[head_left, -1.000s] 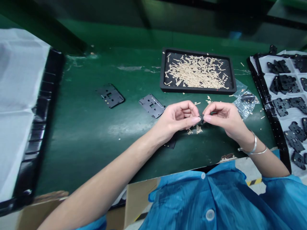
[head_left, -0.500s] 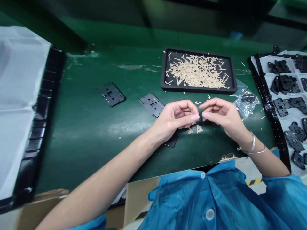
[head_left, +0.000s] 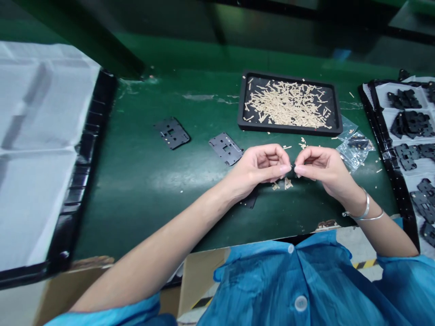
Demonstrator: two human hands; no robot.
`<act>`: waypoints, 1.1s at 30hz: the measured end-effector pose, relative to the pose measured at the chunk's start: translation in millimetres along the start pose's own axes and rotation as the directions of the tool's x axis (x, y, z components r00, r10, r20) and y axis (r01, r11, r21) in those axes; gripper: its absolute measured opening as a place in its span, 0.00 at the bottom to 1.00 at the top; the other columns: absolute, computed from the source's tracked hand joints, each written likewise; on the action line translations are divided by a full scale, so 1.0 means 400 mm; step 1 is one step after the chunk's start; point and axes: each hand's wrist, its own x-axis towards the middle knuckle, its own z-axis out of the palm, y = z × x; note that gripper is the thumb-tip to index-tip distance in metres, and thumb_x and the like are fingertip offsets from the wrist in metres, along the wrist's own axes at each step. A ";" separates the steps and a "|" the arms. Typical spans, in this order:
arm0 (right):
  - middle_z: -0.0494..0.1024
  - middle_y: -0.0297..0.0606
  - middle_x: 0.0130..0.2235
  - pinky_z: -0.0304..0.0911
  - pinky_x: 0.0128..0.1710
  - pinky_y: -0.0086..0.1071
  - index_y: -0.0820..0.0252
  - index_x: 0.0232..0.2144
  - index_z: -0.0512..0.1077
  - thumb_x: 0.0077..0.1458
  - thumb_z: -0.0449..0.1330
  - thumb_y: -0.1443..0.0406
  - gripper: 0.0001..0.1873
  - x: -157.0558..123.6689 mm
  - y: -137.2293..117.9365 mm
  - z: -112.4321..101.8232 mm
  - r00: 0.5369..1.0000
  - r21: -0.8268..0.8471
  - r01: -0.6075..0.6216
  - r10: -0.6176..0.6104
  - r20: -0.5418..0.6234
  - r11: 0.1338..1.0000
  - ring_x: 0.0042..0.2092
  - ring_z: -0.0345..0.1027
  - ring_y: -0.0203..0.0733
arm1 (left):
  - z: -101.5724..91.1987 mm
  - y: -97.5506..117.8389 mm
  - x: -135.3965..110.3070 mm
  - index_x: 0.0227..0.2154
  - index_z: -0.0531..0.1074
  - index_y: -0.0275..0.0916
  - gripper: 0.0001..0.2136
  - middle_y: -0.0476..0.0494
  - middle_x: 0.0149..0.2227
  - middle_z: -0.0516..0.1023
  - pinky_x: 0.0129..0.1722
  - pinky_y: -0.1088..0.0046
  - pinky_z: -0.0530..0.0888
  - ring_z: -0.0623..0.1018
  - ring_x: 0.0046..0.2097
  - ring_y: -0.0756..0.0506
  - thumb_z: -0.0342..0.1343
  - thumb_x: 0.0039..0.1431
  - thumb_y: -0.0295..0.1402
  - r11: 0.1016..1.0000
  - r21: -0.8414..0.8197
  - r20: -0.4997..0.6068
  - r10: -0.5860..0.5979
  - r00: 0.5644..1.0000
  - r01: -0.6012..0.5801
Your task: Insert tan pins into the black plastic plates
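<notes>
My left hand (head_left: pixel 268 166) and my right hand (head_left: pixel 317 165) meet fingertip to fingertip over the green bench. Each has thumb and forefinger pinched together; whatever lies between them is too small to make out. Below the fingertips are a few pale scraps (head_left: pixel 288 183). A flat black plate with cut-outs (head_left: pixel 226 148) lies just behind my left hand, and a second black plate (head_left: pixel 171 132) is farther left. Partly hidden under my left wrist, another dark plate (head_left: pixel 250 200) shows only its corner.
A black tray (head_left: pixel 242 106) heaped with small pale strips (head_left: pixel 288 104) stands behind my hands. To the right lie a clear plastic bag (head_left: pixel 355 149) and a white-lined, divided tray (head_left: pixel 387 115) of black parts. A white-lined, black-edged tray (head_left: pixel 41 194) is at the left.
My right hand has come closer to my left, narrowing the gap between their fingertips. The whole view has shifted, so the bench things appear farther right.
</notes>
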 end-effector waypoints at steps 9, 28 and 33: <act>0.72 0.29 0.20 0.48 0.18 0.24 0.62 0.23 0.72 0.41 0.71 0.62 0.12 0.007 -0.003 -0.016 0.997 0.057 -0.070 0.072 -0.041 0.996 0.21 0.57 0.27 | -0.079 0.099 -0.042 0.27 0.75 0.39 0.10 0.49 0.27 0.71 0.23 0.77 0.59 0.67 0.29 0.50 0.70 0.43 0.32 0.667 0.739 -0.268 0.417 0.869 -0.093; 0.72 0.28 0.20 0.50 0.18 0.22 0.63 0.22 0.71 0.40 0.72 0.64 0.12 0.007 0.000 -0.009 0.997 0.098 -0.076 0.072 0.037 0.992 0.20 0.57 0.25 | -0.135 0.098 -0.008 0.27 0.68 0.38 0.13 0.54 0.23 0.74 0.18 0.79 0.62 0.68 0.21 0.55 0.69 0.42 0.27 0.907 0.417 -0.464 0.275 0.842 -0.067; 0.76 0.33 0.26 0.56 0.21 0.22 0.62 0.25 0.72 0.45 0.69 0.61 0.12 0.002 0.010 -0.004 0.983 0.079 -0.063 0.048 0.179 0.995 0.25 0.63 0.28 | -0.045 0.033 0.016 0.32 0.65 0.42 0.20 0.54 0.26 0.75 0.21 0.78 0.71 0.74 0.23 0.52 0.71 0.39 0.31 0.982 0.117 -0.312 0.179 0.933 -0.149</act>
